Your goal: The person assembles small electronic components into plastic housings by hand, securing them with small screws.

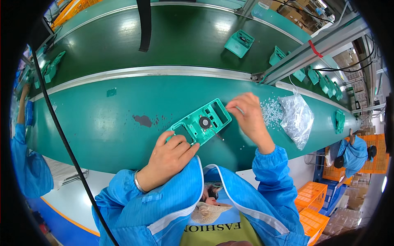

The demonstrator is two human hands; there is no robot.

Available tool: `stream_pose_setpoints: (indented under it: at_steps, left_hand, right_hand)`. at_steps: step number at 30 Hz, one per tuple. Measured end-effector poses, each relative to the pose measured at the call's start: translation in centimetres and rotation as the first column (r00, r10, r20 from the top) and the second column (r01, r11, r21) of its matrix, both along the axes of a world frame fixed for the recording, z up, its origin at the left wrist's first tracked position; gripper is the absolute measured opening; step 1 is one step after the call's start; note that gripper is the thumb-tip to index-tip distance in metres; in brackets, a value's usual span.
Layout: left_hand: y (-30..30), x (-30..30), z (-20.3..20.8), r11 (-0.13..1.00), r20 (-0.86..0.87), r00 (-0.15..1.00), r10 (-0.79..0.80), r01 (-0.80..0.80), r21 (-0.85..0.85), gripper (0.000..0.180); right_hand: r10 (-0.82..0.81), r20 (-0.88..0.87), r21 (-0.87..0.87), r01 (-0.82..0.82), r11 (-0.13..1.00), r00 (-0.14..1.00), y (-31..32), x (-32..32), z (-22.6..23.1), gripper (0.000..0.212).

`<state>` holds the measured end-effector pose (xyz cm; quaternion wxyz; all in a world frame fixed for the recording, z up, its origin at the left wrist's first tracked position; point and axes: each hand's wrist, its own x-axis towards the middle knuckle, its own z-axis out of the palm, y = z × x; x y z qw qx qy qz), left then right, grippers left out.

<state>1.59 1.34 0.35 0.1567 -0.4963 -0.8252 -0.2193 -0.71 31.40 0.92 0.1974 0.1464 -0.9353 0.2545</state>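
A green plastic housing (191, 123) lies slantwise on the green worktable, with its inner side up. Set into it is a round black speaker (205, 122), and a thin wire runs from there over the housing's near edge. My left hand (167, 158) grips the housing at its near left end, fingers over the rim. Close to the far right corner, my right hand (251, 119) is closed in a pinch. Whatever sits between its fingertips is too small to make out.
Small whitish pieces (271, 111) are strewn beside a clear plastic bag (297, 121) on the right. Beyond a metal rail, a conveyor belt (180, 37) carries more green housings (239, 43). A metal post (316, 47) slants across the right. Co-workers in blue sit at both sides.
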Motion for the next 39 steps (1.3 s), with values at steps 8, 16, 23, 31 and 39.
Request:
stream_pose_setpoints:
  at_steps: [8, 16, 23, 31, 39]
  left_hand:
    - [0.0, 0.0, 0.0, 1.0, 0.02, 1.0, -0.008, 0.008, 0.02, 0.033]
    - [0.0, 0.0, 0.0, 0.999, 0.065, 0.998, -0.015, 0.012, 0.051, 0.034]
    - [-0.1, 0.0, -0.1, 0.998, 0.066, 0.997, -0.046, 0.044, 0.038, 0.035]
    - [0.0, -0.2, 0.1, 0.996, 0.091, 0.992, -0.085, 0.081, 0.043, 0.036]
    - [0.1, -0.2, -0.5, 0.999, 0.047, 0.998, -0.032, 0.03, 0.036, 0.035]
  right_hand:
    - [-0.002, -0.031, -0.022, 0.002, 1.0, 1.0, -4.3, -1.8, -2.0, 0.01]
    - [-0.024, -0.112, 0.057, 0.03, 0.998, 0.993, -5.6, -1.7, -2.0, 0.012]
    - [-0.039, -0.171, 0.111, 0.058, 0.992, 0.984, -5.9, -1.5, -2.1, 0.011]
    - [-0.019, -0.177, 0.322, 0.076, 0.944, 0.984, -6.8, 0.0, -0.9, 0.016]
    - [0.009, 0.005, 0.271, -0.011, 0.963, 1.0, -6.2, 1.1, -0.5, 0.03]
